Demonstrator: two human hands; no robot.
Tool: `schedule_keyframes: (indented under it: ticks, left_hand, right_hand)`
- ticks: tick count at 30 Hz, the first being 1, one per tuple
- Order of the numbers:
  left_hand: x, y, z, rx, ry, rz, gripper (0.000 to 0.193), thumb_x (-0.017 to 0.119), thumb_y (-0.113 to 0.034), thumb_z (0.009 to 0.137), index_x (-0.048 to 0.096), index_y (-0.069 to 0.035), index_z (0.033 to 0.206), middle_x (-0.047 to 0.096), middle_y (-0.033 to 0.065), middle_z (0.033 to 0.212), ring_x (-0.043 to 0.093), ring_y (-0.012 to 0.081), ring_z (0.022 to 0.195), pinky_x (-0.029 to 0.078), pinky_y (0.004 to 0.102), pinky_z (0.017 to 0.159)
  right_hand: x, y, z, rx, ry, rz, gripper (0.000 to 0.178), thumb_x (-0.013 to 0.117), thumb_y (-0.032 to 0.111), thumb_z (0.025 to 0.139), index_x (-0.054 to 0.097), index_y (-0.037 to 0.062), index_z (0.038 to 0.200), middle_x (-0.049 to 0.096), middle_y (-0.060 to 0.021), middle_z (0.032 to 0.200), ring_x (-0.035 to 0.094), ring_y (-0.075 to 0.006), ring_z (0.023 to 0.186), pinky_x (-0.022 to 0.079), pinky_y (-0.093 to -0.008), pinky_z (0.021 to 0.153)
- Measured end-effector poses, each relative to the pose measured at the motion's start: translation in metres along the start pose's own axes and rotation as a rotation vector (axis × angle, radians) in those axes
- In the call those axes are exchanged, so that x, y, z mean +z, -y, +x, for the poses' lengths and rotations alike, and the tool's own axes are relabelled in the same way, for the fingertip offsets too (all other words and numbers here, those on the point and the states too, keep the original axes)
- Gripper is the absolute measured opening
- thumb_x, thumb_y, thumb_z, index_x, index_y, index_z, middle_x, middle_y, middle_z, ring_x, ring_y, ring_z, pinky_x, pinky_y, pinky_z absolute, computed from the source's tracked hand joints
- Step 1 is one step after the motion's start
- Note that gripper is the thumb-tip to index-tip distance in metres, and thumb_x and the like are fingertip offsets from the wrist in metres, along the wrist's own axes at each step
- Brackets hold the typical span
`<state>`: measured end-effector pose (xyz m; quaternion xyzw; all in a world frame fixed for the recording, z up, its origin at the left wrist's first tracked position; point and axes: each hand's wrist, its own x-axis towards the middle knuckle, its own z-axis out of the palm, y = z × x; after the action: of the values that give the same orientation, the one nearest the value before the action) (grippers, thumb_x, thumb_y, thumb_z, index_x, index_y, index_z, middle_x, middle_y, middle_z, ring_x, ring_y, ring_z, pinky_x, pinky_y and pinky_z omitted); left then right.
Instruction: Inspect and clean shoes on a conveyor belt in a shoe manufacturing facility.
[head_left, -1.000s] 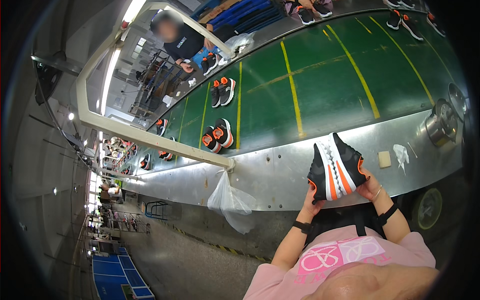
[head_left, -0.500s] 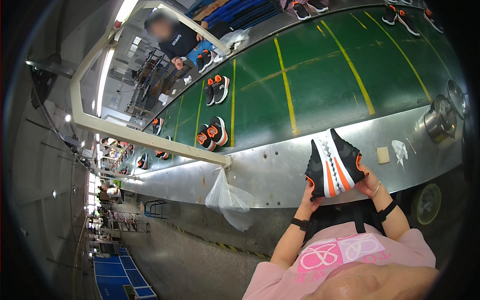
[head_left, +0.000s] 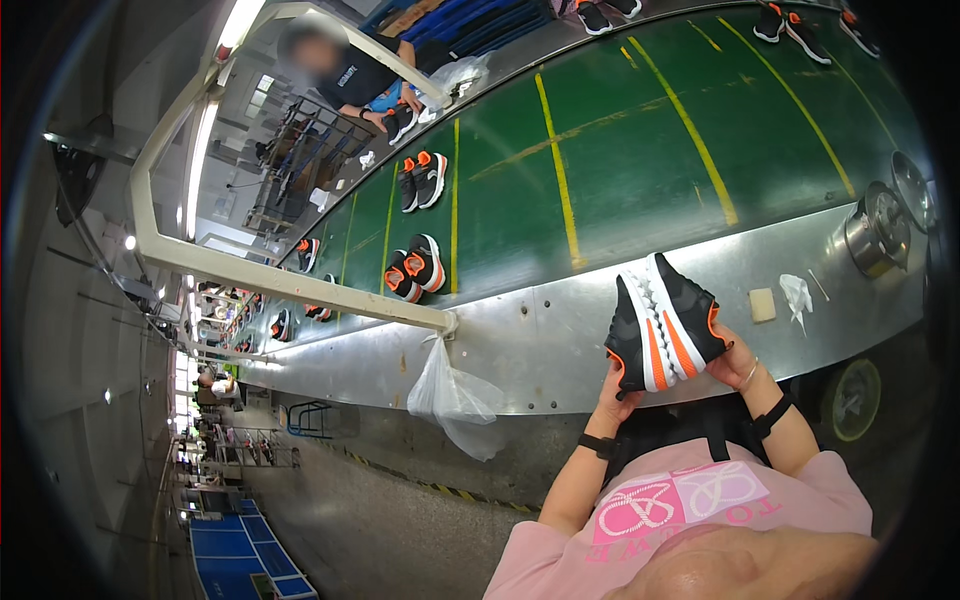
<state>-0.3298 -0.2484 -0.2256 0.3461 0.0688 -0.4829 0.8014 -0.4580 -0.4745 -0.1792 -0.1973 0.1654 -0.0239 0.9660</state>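
Observation:
I hold a pair of black sneakers with orange linings and white-and-orange soles over the metal ledge, soles facing each other and toes pointing away. My left hand [head_left: 618, 396] is closed on the heel of the left sneaker [head_left: 624, 328]. Around the heel of the right sneaker [head_left: 692, 305], my right hand [head_left: 736, 364] is closed too. The fingers are partly hidden behind the shoes. Just right of them, a small beige block [head_left: 762, 305] and a crumpled white tissue [head_left: 797, 298] lie on the ledge.
Beyond the metal ledge [head_left: 560, 365] runs a green belt [head_left: 500, 210] with yellow lines, carrying more sneakers [head_left: 415, 270]. A metal pot [head_left: 878, 235] stands at right. A plastic bag [head_left: 450, 400] hangs from a pale frame [head_left: 300, 285]. Across the belt, a co-worker [head_left: 370, 80] handles a shoe.
The whole view has shifted slightly, while the sneakers stay in my hands in nearly the same pose. The co-worker across the belt has brought both hands to a shoe.

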Motion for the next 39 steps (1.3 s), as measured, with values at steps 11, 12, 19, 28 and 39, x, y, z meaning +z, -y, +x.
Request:
schedule_keyframes:
  ticks: [11,12,19,28,39]
  left_hand:
    - [0.004,0.001,-0.001,0.01,-0.006,0.032,0.052,0.057,-0.018,0.098,0.041,-0.016,0.147,0.055,0.0058,0.141,0.056,0.0246,0.126,0.047,0.0413,0.106]
    - [0.003,0.002,0.0,0.009,-0.009,0.027,0.052,0.056,-0.019,0.098,0.041,-0.016,0.147,0.055,0.0058,0.141,0.055,0.0249,0.127,0.046,0.0418,0.106]
    - [0.001,0.006,-0.004,-0.003,-0.079,0.021,0.048,0.054,-0.029,0.099,0.046,-0.012,0.143,0.054,0.0082,0.142,0.054,0.0268,0.129,0.043,0.044,0.11]
    - [0.002,-0.001,-0.011,-0.001,0.056,-0.027,0.045,0.045,-0.02,0.097,0.049,-0.01,0.14,0.057,0.0089,0.138,0.055,0.0252,0.128,0.043,0.0415,0.109]
    - [0.008,-0.005,-0.014,0.038,-0.035,0.084,0.053,0.043,-0.009,0.091,0.044,-0.012,0.144,0.052,0.0116,0.142,0.053,0.0291,0.13,0.044,0.0472,0.108]
  right_hand:
    - [-0.02,-0.006,0.004,-0.019,0.017,-0.041,0.055,0.054,0.039,0.099,0.048,0.0062,0.143,0.058,-0.0081,0.138,0.057,-0.0201,0.124,0.044,-0.0378,0.107]
    - [-0.02,-0.006,0.003,-0.015,0.011,-0.039,0.055,0.054,0.039,0.099,0.048,0.0062,0.143,0.058,-0.0081,0.138,0.057,-0.0201,0.124,0.044,-0.0378,0.107]
    - [-0.021,-0.008,0.003,-0.012,0.015,-0.006,0.054,0.055,0.038,0.098,0.047,0.0102,0.144,0.055,-0.0051,0.141,0.053,-0.0173,0.127,0.04,-0.0375,0.11]
    - [-0.023,-0.006,0.003,-0.051,0.049,0.01,0.052,0.051,0.03,0.1,0.041,0.0078,0.147,0.051,-0.0062,0.144,0.051,-0.0171,0.129,0.038,-0.0351,0.111]
    - [-0.03,-0.008,0.002,-0.042,0.041,0.014,0.053,0.054,0.029,0.096,0.045,0.0047,0.143,0.056,-0.0098,0.139,0.056,-0.0194,0.124,0.042,-0.0363,0.109]
